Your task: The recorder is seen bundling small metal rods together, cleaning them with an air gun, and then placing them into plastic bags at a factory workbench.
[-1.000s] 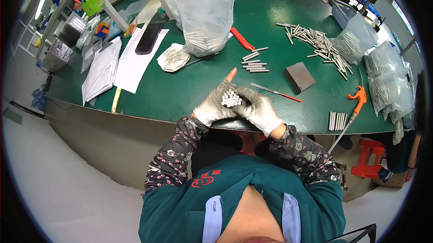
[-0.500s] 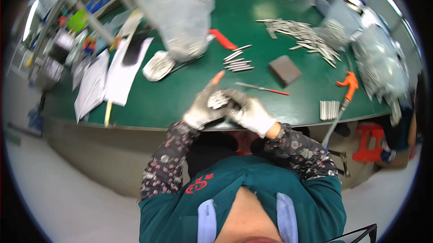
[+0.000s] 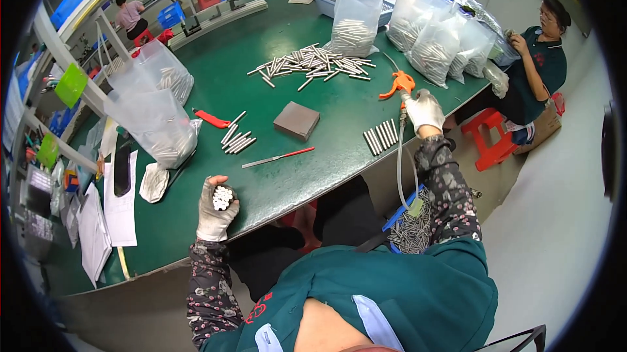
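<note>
Metal rods (image 3: 223,198) in left hand (image 3: 212,218): only end faces show, lengths hidden by palm and fingers. Handle of orange air gun (image 3: 403,82) partly behind right hand (image 3: 426,112); whether fingers wrap it, cannot tell. Blue bin (image 3: 396,217) below front edge of desk (image 3: 339,110): partly hidden by torso (image 3: 405,287) and right sleeve (image 3: 447,182). Papers (image 3: 96,238) at desk's left end: writing too small to read. Cloudy bag (image 3: 449,24) near far right corner blurs its contents. Co-worker's (image 3: 550,64) handheld item (image 3: 510,34) too small to tell. Eyeglasses (image 3: 532,334) cut by lower edge.
</note>
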`<state>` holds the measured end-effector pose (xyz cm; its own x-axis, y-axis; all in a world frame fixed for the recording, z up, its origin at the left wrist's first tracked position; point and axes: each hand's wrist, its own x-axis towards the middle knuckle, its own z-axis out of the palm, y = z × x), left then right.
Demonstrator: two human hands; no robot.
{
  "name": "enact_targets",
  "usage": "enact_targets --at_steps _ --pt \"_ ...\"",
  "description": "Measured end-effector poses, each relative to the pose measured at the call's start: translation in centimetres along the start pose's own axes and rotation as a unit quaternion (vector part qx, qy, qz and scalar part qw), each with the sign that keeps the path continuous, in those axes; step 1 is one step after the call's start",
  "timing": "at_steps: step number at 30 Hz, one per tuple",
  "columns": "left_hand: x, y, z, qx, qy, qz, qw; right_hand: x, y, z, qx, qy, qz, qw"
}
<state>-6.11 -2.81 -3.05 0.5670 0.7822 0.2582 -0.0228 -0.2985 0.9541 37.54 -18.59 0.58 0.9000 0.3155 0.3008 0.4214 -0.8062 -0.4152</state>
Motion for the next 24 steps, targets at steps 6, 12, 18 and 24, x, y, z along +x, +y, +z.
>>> enact_targets --at_steps 6,12,18,24 --pt "0.3 1.1 0.3 -0.071 0.103 0.014 0.992 4.0 0.5 1.8 -0.048 -0.160 0.087 0.982" --pt "-0.4 -0.6 -1.5 -0.317 0.170 0.013 0.933 4.1 6.6 2.5 0.616 -0.225 0.147 0.741" --pt "-4.0 3.0 0.7 -0.272 0.109 -0.059 0.954 -8.5 3.2 -6.2 0.839 -0.313 0.070 0.440" --pt "-7.3 5.0 5.7 -0.080 -0.177 -0.168 0.966 -16.8 10.6 1.3 0.682 -0.654 -0.087 0.315"
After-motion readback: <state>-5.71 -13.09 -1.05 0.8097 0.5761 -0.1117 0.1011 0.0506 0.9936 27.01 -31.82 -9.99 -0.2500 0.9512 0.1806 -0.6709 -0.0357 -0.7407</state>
